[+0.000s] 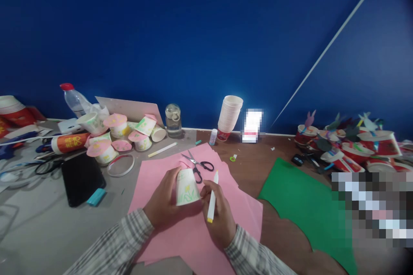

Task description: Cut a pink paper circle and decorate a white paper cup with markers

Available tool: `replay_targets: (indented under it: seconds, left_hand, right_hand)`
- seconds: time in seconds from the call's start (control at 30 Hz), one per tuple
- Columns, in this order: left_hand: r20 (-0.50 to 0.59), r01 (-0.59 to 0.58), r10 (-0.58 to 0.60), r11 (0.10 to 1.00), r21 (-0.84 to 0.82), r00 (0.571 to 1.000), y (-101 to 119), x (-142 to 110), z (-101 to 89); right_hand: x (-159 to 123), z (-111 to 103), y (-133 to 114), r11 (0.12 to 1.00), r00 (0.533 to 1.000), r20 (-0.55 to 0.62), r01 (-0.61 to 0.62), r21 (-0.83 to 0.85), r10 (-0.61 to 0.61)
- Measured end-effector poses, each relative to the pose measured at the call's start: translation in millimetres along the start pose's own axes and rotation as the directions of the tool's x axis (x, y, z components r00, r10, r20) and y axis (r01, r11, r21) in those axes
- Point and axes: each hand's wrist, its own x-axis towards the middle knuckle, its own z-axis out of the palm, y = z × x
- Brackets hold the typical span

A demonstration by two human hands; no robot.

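Note:
My left hand [164,200] is closed around a white paper cup [187,189] with green grass and a yellow flower drawn on its side. The wider end of the cup faces down toward me. In my right hand [221,210] is a white marker [212,204] with a yellow end, its other tip pointing up and away from me. The fingers of the right hand are close to the cup's lower right edge; whether they touch it, I cannot tell. Under both hands lies pink paper [155,184]. Just beyond the cup, open scissors [196,164] with black handles rest on that paper.
Decorated cups [118,125] cluster at the left, near a dark tablet [82,178] and a tape roll [121,166]. A tall cup stack [229,114], glue stick [213,137] and glass bottle [173,122] stand by the wall. Green paper [297,202] and red cups [377,144] are rightward.

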Motion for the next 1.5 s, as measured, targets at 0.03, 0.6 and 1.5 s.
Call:
replay_targets:
  seconds: [0.03,0.6,1.5]
  left_hand:
    - [0.007,-0.004,0.004,1.0,-0.002,1.0,0,0,0.2]
    - [0.171,-0.092,0.082,0.994,0.055,0.982,-24,-8,-1.4]
    - [0.076,-0.259,0.248,0.926,0.276,0.966,-21,-6,5.3]
  right_hand:
    - [0,0,0,1.0,1.0,0.005,0.0,-0.003,0.0]
    - [-3,-1,10,0.984,0.992,-0.005,0.127,-0.122,-0.129]
    - [0,-4,-5,0.893,0.998,-0.019,-0.038,0.448,0.052]
